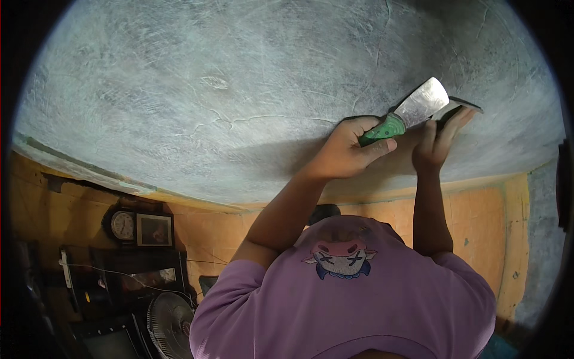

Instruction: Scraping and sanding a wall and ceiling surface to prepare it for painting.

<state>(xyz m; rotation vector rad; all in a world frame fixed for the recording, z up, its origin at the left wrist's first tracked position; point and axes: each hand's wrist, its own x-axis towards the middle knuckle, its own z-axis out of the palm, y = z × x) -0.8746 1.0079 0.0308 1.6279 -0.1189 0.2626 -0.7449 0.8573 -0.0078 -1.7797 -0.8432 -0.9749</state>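
My left hand (343, 150) grips the green handle of a putty knife (423, 102), its thumb laid along the near side. The knife's broad metal blade points up and to the right and catches the light. Just right of it, my right hand (434, 147) holds a thin, flat spreader blade (468, 104), fingers stretched along it, close against a grey plastered surface (278, 80). The putty knife's tip hides part of the spreader. Fine scratches, cracks and a rough patch (214, 82) mark the plaster.
At lower left are a round clock (122, 225), a framed picture (154, 229), a dark cabinet (139, 273) with a loose cable, and an electric fan (170, 325). An orange wall (471, 238) lies beyond my purple shirt (381, 305).
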